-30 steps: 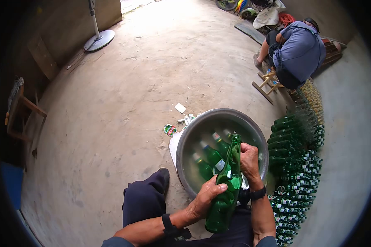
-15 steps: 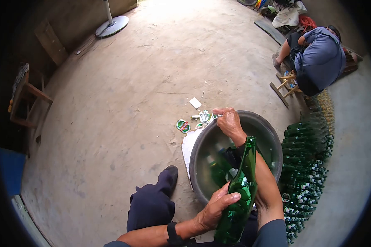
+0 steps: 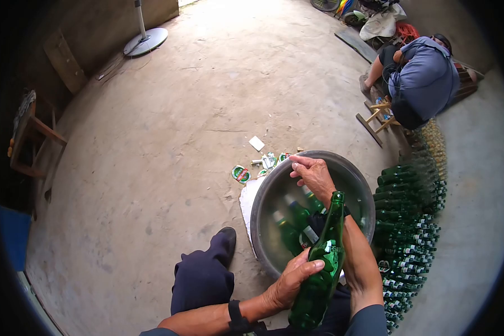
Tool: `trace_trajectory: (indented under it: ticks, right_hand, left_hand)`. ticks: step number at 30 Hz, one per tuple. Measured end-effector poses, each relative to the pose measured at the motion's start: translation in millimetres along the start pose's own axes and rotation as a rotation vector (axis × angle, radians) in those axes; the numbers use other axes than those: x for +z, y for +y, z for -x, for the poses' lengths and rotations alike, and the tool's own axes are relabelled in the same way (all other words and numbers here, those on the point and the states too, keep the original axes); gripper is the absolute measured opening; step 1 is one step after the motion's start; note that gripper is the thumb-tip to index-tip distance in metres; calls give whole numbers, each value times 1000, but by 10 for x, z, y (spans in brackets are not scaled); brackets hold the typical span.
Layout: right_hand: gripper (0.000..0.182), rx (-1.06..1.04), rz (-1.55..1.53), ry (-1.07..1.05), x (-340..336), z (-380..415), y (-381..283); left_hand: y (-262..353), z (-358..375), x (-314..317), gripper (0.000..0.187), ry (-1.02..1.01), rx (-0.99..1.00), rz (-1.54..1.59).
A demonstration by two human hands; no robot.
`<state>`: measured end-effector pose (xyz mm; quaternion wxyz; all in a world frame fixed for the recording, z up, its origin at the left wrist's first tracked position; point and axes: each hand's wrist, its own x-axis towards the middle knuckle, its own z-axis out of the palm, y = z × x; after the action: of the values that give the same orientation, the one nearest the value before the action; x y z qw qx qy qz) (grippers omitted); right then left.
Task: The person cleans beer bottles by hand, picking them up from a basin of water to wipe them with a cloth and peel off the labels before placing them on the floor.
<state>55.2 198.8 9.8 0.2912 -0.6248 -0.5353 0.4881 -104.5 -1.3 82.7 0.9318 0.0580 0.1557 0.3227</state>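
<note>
1. The left hand (image 3: 290, 283) wraps its fingers around the body of a dark green glass bottle (image 3: 320, 266), gripping it near the lower middle.
2. The bottle's long axis runs from lower left to upper right in the head view, only a little off upright; its open mouth points up and away from the person, its base down towards the lap.
3. The bottle is held above the near rim of a large round grey metal basin (image 3: 357, 185) standing on the concrete floor (image 3: 168, 140), with its neck crossing in front of the right forearm.
4. The right hand (image 3: 312, 172) is stretched over the far rim of the basin, palm down, fingers loosely spread; it grips nothing that can be seen.
5. Several green bottles with labels (image 3: 292, 221) lie in the basin.
6. Torn paper labels (image 3: 252, 168) lie scattered on the floor just beyond the basin.
7. Rows of stacked green bottles (image 3: 411, 224) lie to the right of the basin.
8. Another person in a blue shirt (image 3: 420, 78) sits bent over further back.
</note>
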Motion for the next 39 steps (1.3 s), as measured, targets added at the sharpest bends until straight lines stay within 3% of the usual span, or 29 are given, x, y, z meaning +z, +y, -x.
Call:
trace_trajectory:
  ticks: [9, 11, 13, 15, 16, 18, 23, 25, 27, 29, 30, 34, 37, 39]
  right_hand:
    - [17, 76, -285, -14, 85, -30, 5]
    - [14, -94, 84, -50, 89, -72, 141]
    - [26, -591, 710, 178, 87, -84, 465]
    - [31, -452, 305, 147, 64, 67, 479]
    - [31, -449, 311, 154, -3, 151, 457]
    - [27, -108, 282, 136, -177, 360, 364]
    - [23, -251, 177, 94, -592, 936, 550]
    - [19, -2, 212, 215, -679, 1110, 840]
    - [25, 38, 171, 186, -676, 1473, 502]
    - [33, 214, -95, 202, -661, 1764, 407]
    - [42, 228, -214, 191, -676, 1866, 396]
    - [53, 190, -347, 204, -647, 2203, 242]
    - [52, 107, -410, 244, -536, 2323, 266]
    - [40, 52, -443, 179, -500, 2327, 300]
  left_hand:
    - [-37, -38, -20, 57, 17, 6, -7]
    - [-32, -53, -8, 57, 24, 1, 0]
    - [-42, -79, -9, 58, 37, 23, 0]
    - [-42, -75, 34, 57, 45, 24, -12]
    - [-70, -92, 5, 57, 40, 35, -26]
    - [-108, -102, 1, 57, 40, 52, -35]
    - [-162, -133, 10, 55, 42, 52, -81]
    - [-190, -141, -4, 51, 42, 38, -89]
    - [-239, -157, -23, 47, 57, 42, -104]
    - [-293, -186, -78, 51, 54, 53, -155]
    - [-282, -212, -4, 43, 52, 112, -184]
    - [-444, -283, -163, 42, 130, 68, -273]
    - [-531, -290, -241, 52, 143, -4, -429]
    - [-587, -302, -239, 53, 140, -11, -472]
